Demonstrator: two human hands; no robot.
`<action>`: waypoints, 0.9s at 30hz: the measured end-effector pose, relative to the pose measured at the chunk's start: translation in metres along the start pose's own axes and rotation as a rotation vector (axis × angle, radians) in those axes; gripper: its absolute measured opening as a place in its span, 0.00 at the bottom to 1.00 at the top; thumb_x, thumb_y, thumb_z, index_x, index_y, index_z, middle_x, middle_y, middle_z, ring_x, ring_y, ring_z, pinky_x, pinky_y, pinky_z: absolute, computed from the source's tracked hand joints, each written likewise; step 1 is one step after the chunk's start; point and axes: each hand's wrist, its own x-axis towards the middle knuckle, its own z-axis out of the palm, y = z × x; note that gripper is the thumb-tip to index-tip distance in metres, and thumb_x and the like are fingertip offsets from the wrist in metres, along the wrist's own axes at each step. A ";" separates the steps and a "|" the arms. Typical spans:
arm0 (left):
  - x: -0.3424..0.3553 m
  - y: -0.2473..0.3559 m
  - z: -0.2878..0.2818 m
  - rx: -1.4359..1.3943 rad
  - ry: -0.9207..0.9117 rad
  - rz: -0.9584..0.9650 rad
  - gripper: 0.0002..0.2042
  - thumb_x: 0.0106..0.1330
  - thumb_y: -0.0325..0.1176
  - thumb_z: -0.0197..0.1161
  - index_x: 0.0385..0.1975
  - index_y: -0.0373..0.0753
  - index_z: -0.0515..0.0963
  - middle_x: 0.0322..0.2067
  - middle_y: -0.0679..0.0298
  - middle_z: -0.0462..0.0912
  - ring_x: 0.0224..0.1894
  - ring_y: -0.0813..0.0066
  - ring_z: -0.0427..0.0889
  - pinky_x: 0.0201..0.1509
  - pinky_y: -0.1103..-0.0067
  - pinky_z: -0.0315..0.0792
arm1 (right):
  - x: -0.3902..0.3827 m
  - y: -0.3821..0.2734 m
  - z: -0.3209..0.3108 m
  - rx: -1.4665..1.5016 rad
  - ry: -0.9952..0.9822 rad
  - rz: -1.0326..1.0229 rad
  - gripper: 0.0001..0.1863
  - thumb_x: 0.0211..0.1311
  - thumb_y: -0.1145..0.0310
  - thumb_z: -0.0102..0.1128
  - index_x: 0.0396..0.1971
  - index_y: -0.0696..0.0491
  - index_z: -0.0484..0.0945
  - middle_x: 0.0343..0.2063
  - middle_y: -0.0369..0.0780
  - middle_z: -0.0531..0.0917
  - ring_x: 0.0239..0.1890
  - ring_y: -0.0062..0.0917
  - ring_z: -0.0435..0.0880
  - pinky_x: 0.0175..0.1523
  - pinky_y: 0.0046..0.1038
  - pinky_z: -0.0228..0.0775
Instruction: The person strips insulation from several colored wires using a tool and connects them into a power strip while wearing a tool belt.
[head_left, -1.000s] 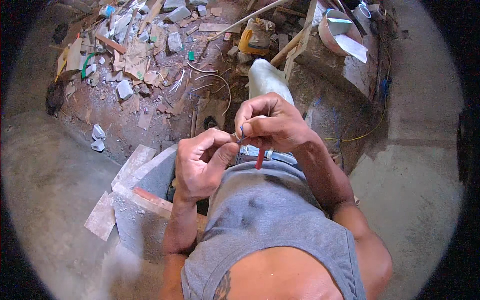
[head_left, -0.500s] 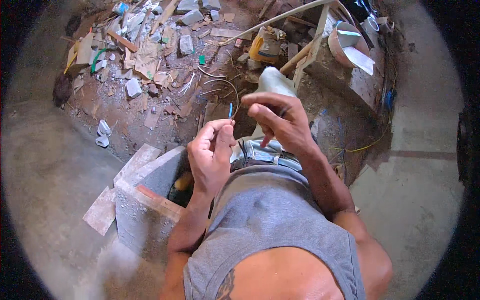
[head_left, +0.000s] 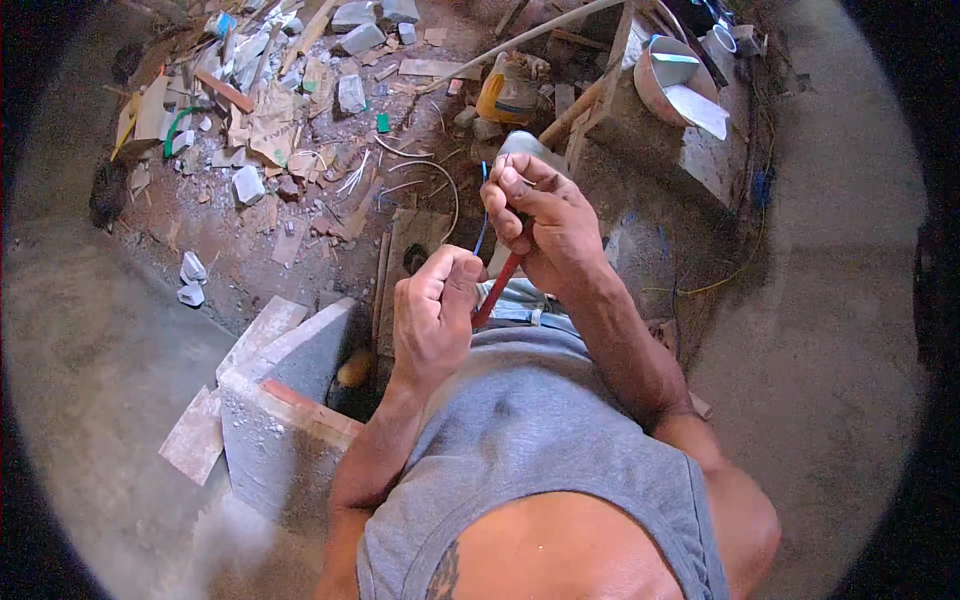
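Observation:
My left hand (head_left: 435, 310) is closed in a pinch in front of my waist. A thin blue wire (head_left: 481, 235) rises from its fingertips toward the other hand. Just above and to the right, my right hand (head_left: 552, 215) is closed, thumb and forefinger pressed together at the tip; what they pinch, if anything, is too small to name. From under its palm a red tool handle (head_left: 497, 290) slants down toward my waist; the tool's working end is hidden by the fingers.
Broken blocks, cardboard (head_left: 270, 135) and scraps lie on the dirt ahead. A pale cable (head_left: 455, 195) curves beyond my left hand. At right stand a ledge with a bucket (head_left: 665, 85) and a yellow container (head_left: 507, 95). A concrete block (head_left: 270, 430) is at left.
My right hand has closed and turned, and a red handle now shows beneath it. My left hand has moved slightly right and down. More of the blue wire is visible.

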 end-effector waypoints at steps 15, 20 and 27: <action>-0.002 -0.033 -0.024 -0.169 0.053 0.169 0.17 0.77 0.47 0.51 0.42 0.35 0.73 0.31 0.66 0.76 0.33 0.81 0.73 0.37 0.82 0.67 | -0.003 -0.076 -0.040 -0.282 -0.173 -0.135 0.08 0.71 0.67 0.53 0.39 0.56 0.72 0.20 0.33 0.74 0.13 0.12 0.67 0.16 0.13 0.57; 0.057 0.011 0.004 -0.405 -0.105 0.296 0.18 0.73 0.40 0.58 0.55 0.35 0.73 0.44 0.64 0.76 0.39 0.80 0.74 0.44 0.82 0.71 | -0.005 -0.048 -0.013 -0.010 -0.516 0.108 0.11 0.73 0.62 0.53 0.35 0.54 0.71 0.17 0.35 0.75 0.11 0.15 0.68 0.15 0.17 0.57; 0.060 -0.027 -0.011 -0.677 -0.199 0.395 0.05 0.63 0.20 0.57 0.27 0.39 0.71 0.25 0.67 0.74 0.29 0.81 0.71 0.36 0.83 0.67 | 0.004 -0.050 -0.050 0.473 -0.283 -0.008 0.07 0.71 0.65 0.54 0.37 0.50 0.67 0.22 0.31 0.73 0.11 0.11 0.63 0.12 0.14 0.55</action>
